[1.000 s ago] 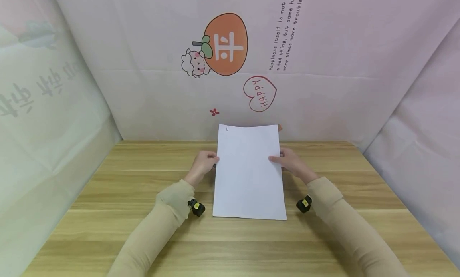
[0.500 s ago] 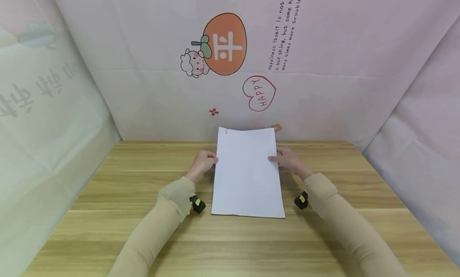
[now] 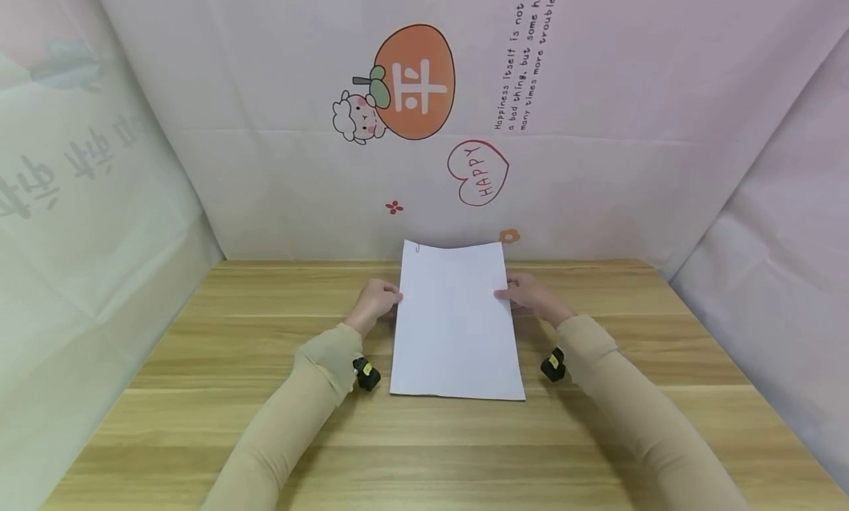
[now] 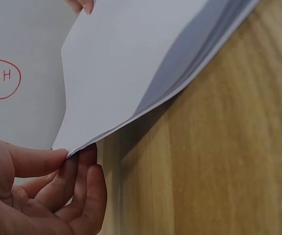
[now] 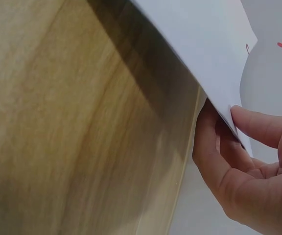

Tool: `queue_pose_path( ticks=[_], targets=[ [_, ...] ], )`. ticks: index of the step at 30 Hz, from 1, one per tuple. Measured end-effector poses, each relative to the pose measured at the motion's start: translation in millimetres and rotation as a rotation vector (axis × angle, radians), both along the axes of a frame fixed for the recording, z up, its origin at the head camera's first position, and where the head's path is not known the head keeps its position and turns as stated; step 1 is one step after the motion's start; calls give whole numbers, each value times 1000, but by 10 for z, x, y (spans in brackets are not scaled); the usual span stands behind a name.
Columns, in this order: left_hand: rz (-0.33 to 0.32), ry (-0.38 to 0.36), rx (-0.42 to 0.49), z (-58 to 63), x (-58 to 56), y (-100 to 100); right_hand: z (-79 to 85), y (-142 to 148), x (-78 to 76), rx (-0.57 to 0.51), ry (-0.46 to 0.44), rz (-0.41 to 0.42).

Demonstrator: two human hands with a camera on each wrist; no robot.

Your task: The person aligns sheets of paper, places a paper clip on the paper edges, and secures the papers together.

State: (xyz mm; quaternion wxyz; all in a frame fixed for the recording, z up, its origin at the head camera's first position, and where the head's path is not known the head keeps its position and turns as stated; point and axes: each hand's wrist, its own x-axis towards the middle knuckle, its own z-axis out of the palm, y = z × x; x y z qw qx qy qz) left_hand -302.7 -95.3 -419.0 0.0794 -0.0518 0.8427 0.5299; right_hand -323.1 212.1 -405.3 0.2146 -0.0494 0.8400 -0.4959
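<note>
A stack of white paper sheets (image 3: 454, 327) is held up off the table by both hands, its far end bowed in the middle. A small paper clip (image 3: 417, 248) sits on its top left corner. My left hand (image 3: 376, 301) pinches the left edge; in the left wrist view the thumb lies on top and the curled fingers (image 4: 89, 191) underneath, with several layers of paper showing along the side. On the right edge, my right hand (image 3: 530, 293) pinches the stack the same way, thumb above and fingers (image 5: 212, 142) below.
The wood-grain table (image 3: 424, 459) runs under the paper. Behind it rises a white cloth wall (image 3: 298, 194) with printed drawings and lettering, and cloth also hangs on the left (image 3: 99, 275) and right (image 3: 763, 260). A black wrist camera (image 3: 367, 374) hangs at the left cuff, another camera (image 3: 553, 365) at the right.
The far end of the paper stack has dropped lower, uncovering an orange flower print on the cloth. Its near edge has shifted slightly away. Both hands keep their pinch.
</note>
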Motion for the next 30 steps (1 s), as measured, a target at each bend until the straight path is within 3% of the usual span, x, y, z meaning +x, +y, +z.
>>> queue_pose_path(
  ticks=[7, 16, 30],
  targets=[
    [9, -8, 13, -50, -64, 19, -55, 25, -74, 50, -9, 10],
    [10, -25, 18, -60, -60, -4, -74, 35, -116, 97, -9, -2],
    [27, -37, 33, -84, -114, -13, -137, 32, -191, 48, -33, -40]
  ],
)
